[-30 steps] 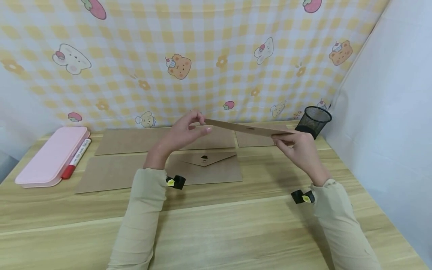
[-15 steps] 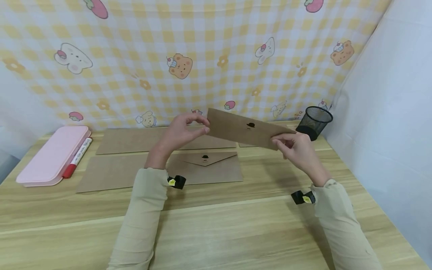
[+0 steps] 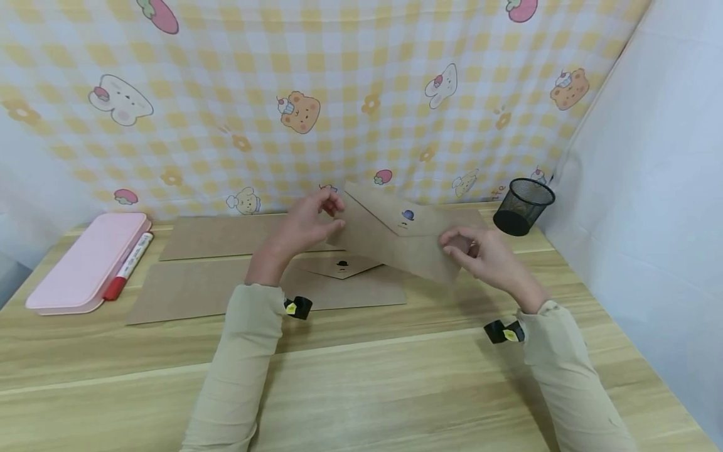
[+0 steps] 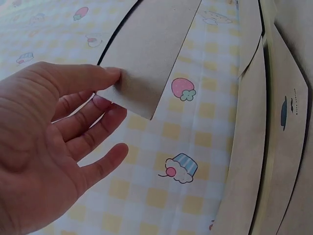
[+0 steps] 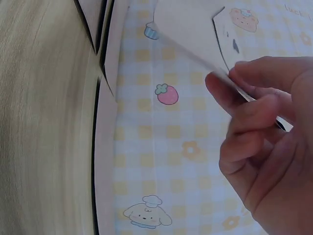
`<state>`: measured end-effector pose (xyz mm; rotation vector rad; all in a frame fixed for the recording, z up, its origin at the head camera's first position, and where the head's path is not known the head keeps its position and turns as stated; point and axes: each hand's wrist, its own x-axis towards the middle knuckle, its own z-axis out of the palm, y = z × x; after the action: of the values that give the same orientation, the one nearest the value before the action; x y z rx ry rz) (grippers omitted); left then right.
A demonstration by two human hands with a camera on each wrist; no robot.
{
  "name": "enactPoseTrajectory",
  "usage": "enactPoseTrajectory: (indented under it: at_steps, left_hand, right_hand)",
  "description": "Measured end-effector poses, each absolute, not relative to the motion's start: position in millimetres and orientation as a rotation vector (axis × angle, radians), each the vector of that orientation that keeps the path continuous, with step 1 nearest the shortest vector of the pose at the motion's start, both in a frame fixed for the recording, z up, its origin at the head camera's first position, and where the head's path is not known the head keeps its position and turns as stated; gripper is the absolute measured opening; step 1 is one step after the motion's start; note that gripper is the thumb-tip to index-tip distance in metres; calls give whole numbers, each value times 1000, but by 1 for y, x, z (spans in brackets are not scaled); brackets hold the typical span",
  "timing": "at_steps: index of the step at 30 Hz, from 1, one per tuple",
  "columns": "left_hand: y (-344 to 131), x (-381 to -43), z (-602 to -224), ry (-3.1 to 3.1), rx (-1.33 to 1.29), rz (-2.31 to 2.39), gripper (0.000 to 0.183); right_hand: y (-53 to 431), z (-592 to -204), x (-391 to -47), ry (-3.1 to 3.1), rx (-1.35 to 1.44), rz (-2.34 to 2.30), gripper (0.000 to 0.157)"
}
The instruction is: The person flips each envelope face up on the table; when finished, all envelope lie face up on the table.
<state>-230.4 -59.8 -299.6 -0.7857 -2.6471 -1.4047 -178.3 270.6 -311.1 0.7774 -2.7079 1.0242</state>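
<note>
A brown paper envelope [image 3: 369,229] hangs tilted in the air between my two hands, its pointed flap and small hat print facing me. At its left edge my left hand [image 3: 307,220] pinches a corner; in the left wrist view the thumb [image 4: 108,78] lies on the paper with fingers behind it. My right hand [image 3: 488,254] pinches the right end, thumb and fingers on either side of the paper in the right wrist view. Below it on the table lies another brown envelope [image 3: 361,290] with a black hat on its flap, partly covered from sight.
More brown envelopes lie flat, one at front left [image 3: 181,289] and one at back left [image 3: 220,235]. A pink case [image 3: 90,260] and a red-capped marker [image 3: 130,263] are at far left. A black mesh pen holder [image 3: 522,207] stands at back right, before a checked cloth [image 3: 350,69].
The held envelope has turned from nearly edge-on to showing its flap side, its lower edge dropping toward me. Both hands have stayed in about the same place.
</note>
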Motion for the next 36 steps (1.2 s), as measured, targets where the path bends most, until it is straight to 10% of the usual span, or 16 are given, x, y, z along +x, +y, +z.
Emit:
enactPoseTrajectory:
  at_steps: [36]
  left_hand:
    - [-28, -224, -309, -2855, -899, -1221, 16]
  right_hand:
    - [275, -318, -185, -2723, 607, 716, 9]
